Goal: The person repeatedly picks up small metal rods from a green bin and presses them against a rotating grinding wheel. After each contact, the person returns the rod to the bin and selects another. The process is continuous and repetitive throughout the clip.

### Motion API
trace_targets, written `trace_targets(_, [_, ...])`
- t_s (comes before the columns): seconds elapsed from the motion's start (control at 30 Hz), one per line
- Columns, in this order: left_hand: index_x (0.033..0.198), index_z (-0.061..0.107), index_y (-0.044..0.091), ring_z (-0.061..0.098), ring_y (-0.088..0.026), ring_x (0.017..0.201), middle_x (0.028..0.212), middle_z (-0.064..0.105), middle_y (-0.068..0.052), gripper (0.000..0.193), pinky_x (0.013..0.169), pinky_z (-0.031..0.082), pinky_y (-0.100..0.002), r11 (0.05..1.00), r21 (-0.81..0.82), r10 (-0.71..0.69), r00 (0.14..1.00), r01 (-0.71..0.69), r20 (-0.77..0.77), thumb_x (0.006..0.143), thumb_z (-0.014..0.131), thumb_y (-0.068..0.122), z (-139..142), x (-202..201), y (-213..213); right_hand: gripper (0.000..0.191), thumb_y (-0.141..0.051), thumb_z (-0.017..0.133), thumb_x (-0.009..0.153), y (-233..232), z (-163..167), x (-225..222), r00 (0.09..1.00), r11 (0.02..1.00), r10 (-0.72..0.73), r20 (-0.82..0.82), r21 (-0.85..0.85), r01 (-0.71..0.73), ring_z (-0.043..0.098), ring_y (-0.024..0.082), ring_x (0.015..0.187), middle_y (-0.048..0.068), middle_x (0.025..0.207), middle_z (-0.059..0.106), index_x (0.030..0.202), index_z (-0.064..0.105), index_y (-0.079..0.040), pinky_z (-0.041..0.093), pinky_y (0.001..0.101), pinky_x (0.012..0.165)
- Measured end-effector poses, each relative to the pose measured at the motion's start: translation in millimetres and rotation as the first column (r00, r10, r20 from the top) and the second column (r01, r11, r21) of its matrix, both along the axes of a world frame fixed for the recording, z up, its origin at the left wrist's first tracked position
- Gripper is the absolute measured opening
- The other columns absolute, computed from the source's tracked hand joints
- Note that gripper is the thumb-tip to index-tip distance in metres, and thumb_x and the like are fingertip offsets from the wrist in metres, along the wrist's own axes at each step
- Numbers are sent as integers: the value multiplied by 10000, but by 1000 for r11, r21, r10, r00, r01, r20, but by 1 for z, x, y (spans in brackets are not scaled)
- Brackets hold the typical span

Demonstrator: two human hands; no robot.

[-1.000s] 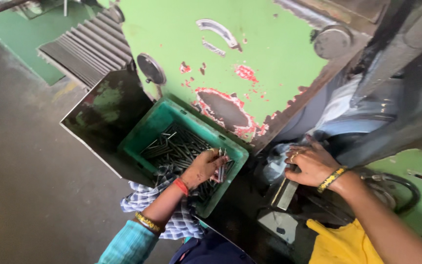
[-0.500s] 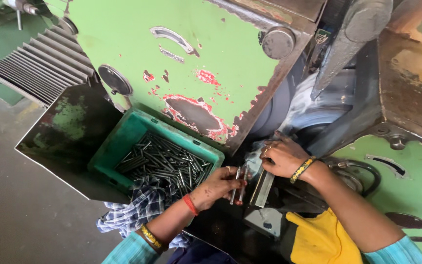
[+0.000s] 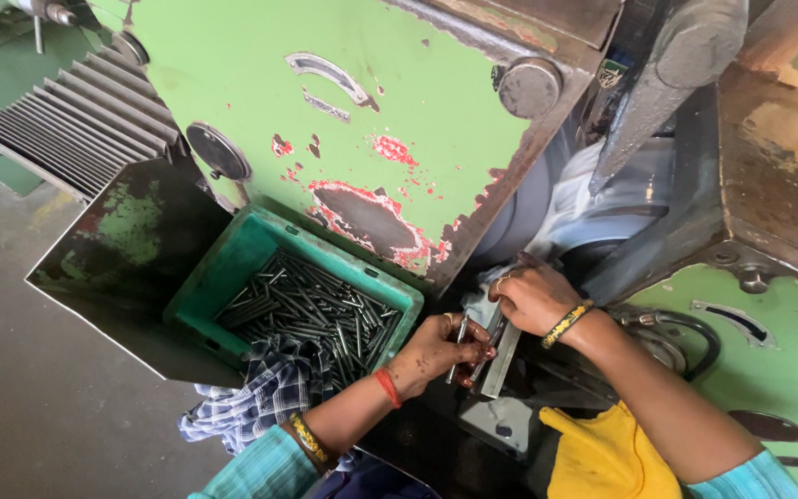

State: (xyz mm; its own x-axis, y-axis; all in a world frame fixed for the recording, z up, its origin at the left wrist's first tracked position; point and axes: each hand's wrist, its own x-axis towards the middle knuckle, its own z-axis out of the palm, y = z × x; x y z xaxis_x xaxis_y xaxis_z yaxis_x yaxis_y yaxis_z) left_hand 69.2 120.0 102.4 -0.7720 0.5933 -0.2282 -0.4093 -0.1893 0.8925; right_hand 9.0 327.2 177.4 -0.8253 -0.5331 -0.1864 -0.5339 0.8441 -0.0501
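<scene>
1. Grey ribbed metal grille (image 3: 66, 120) sits at the far left, well away from both hands, beside a dark, scuffed sheet-metal chute (image 3: 113, 277).
2. Left of the left hand stands a green plastic crate (image 3: 233, 268) set in the chute; it holds a heap of thin grey steel rods (image 3: 316, 310).
3. A blue-and-white checked cloth (image 3: 260, 397) hangs over the crate's near edge, under the left forearm.
4. The left hand (image 3: 436, 346), with a red thread at the wrist, is closed around a few of the same slender rods (image 3: 462, 356), held upright just right of the crate.
5. Just beside those rods a pale angled metal guide rail (image 3: 501, 356) slopes down between the two hands.
6. The right hand (image 3: 528, 296), wearing a yellow-and-black bangle, rests curled on the rail's upper end; whether its fingers pinch a rod cannot be told.
7. Above both hands rises the chipped green painted machine housing (image 3: 399, 102).
8. Below the right forearm lies a yellow cloth (image 3: 602, 453).
</scene>
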Motion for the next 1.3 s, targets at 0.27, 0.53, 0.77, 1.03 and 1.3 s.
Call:
trace_targets(0.27, [1104, 711, 16, 608, -54, 662, 836, 679, 26, 182, 500, 541, -235, 999, -38, 14, 1000, -13, 14, 949, 651, 93, 1, -5, 0, 307, -271, 592, 894, -2, 16, 5, 1000, 996, 4, 13, -92, -2, 673, 293, 1111, 109, 1124, 744, 1126, 723, -117, 370, 460, 1150])
trace_targets(0.53, [1139, 679, -40, 605, -98, 670, 859, 662, -41, 192, 484, 492, -254, 994, -97, 42, 998, -46, -44, 1001, 607, 73, -4, -17, 10, 1160, -686, 688, 787, -42, 37, 47, 977, 937, -42, 208, 349, -34, 449, 336, 1398, 253, 1426, 507, 1530, 188, 50, 46, 644, 1219])
trace_targets(0.77, [1236, 639, 131, 551, -110, 622, 831, 624, -13, 265, 518, 481, -254, 943, 107, 295, 940, -315, 169, 1009, 522, 204, 0, -21, -18, 924, -562, 710, 731, -33, 33, 37, 997, 971, -24, 73, 239, 6, 457, 321, 1380, 187, 1446, 521, 1424, 436, -18, 92, 694, 1173])
trace_targets(1.03, [1351, 402, 146, 617, -190, 1001, 1070, 617, -36, 414, 984, 533, -555, 602, 163, 563, 560, -781, 608, 960, 428, 11, -17, -21, -118, 560, -529, 646, 801, -22, 25, 28, 994, 966, 4, 105, 256, -31, 449, 283, 1407, 115, 1309, 641, 1079, 731, -51, 130, 652, 1211])
trace_targets(1.3, [1402, 526, -9, 678, -253, 1083, 1134, 657, -128, 412, 1009, 569, -421, 777, 181, 572, 796, -603, 197, 993, 481, -12, -40, 8, -96, 539, -511, 655, 798, -7, 15, 16, 997, 981, 41, 62, 188, -52, 482, 241, 1375, 101, 1244, 681, 1088, 739, -65, 167, 572, 1224])
